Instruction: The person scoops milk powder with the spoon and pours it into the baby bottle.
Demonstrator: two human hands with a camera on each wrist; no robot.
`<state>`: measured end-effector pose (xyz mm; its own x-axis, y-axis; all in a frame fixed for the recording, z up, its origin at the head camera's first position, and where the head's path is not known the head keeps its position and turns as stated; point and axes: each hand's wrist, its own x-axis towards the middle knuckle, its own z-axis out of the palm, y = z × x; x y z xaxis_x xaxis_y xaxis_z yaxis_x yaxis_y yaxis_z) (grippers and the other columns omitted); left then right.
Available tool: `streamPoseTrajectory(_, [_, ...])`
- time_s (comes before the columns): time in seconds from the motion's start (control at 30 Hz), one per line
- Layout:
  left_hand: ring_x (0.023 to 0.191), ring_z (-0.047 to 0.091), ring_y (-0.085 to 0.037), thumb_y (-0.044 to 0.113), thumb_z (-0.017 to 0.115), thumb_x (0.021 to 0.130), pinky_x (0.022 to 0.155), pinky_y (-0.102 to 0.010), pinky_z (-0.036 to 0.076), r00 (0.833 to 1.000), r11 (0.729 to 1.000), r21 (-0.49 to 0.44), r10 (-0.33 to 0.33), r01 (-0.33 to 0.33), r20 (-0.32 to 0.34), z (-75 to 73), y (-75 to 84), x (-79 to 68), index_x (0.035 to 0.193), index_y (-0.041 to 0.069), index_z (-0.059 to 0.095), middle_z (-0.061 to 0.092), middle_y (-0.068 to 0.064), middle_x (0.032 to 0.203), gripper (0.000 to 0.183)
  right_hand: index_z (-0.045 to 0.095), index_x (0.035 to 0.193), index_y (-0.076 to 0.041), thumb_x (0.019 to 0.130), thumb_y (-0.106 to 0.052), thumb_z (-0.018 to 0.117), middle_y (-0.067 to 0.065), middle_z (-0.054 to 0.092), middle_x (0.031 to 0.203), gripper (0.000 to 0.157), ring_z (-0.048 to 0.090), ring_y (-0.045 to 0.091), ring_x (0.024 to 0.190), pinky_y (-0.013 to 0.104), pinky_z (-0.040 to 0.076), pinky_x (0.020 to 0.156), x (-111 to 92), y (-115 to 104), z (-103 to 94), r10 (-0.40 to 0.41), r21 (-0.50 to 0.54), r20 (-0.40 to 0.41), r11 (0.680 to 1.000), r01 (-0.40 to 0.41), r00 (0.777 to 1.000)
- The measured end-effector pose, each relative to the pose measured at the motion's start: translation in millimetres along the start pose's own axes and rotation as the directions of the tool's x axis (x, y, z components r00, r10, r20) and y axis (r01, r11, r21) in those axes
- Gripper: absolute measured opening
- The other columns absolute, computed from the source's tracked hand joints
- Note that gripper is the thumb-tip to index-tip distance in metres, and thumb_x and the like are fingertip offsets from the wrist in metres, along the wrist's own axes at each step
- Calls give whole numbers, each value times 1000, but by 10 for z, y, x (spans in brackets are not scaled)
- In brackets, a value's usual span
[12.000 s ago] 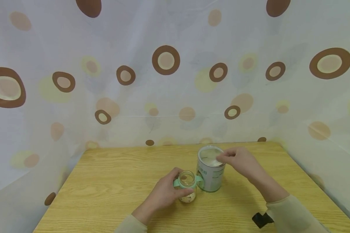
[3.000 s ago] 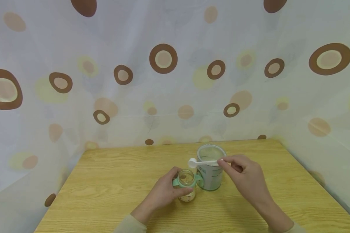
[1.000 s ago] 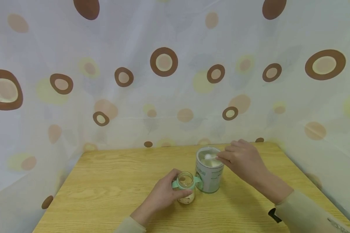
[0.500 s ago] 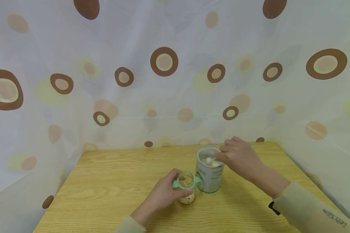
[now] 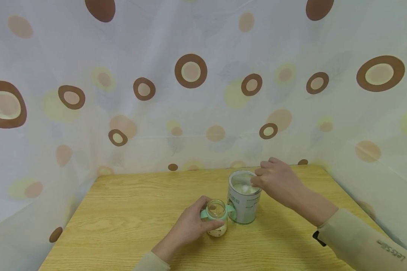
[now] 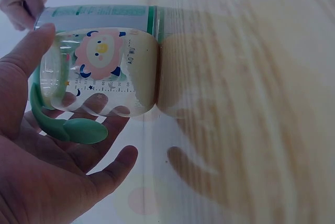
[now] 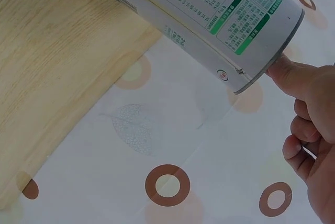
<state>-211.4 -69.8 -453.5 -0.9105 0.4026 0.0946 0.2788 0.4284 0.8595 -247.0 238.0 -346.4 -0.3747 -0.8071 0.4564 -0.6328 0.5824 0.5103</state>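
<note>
step in hand: judged to be taking up powder (image 5: 239, 186) with the scoop (image 5: 245, 188) inside the can (image 5: 247, 209).
right hand (image 5: 277, 184): pinches the scoop at the can mouth; the scoop's shaft is mostly hidden by the fingers.
scoop position: white bowl within the can, at or near the powder; exact depth and load cannot be told.
scoop angle: dip at a slant, then turn the bowl level before lifting; a tilted bowl is likely to spill.
can rim (image 5: 244, 194): clear it with bowl and knuckles; level any heap against the inner wall first.
can: upright on the table (image 5: 122, 210), gripped by neither hand; avoid hard sideways pressure, which could slide it.
left hand (image 5: 190, 226): grips the bottle (image 6: 104, 62), thumb in front, fingers behind.
bottle: upright on the table, left of the can and nearer the person; mouth uncovered, pale contents low inside.
green handles (image 6: 84, 130): one on each side; whether the right one touches the can cannot be told.
bottle hold: apply light, steady pressure, base flat, mouth unobstructed by fingers.
</note>
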Motion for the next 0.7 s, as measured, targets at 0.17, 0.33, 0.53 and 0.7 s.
streamPoseTrajectory(0.17, [109,68,-17,43,91,94,96,-50,57,1000,1000,-7,8,-8,0,-2,-1,0,136,13,64,72,0,123,58,75,71,-25,75,-2,100,-9,43,61,34,30,14,64,30,30,63,6,5,-57,23,-7,81,1000,-23,996])
streamPoseTrajectory(0.33, [108,67,-17,43,91,94,96,-49,57,1000,1000,-4,6,-6,0,-4,-2,0,136,13,64,72,1,122,58,75,70,-26,76,-2,99,-9,41,60,34,28,13,63,30,29,64,15,-9,-90,42,-11,132,999,-41,990])
streamPoseTrajectory(0.53, [110,67,-17,43,91,94,97,-50,57,1000,1000,-8,1,-1,-2,-3,2,-1,137,13,64,72,-1,124,59,76,69,-23,76,-4,100,-10,48,60,31,31,13,61,29,28,61,47,-29,-135,80,3,204,997,-82,976])
streamPoseTrajectory(0.7, [108,67,-17,43,91,94,96,-49,57,1000,1000,-5,-1,1,-5,-2,7,-3,136,13,64,72,1,122,58,78,70,-20,82,-14,98,-12,54,62,25,39,10,60,29,33,59,79,-34,-168,154,69,275,981,-180,949])
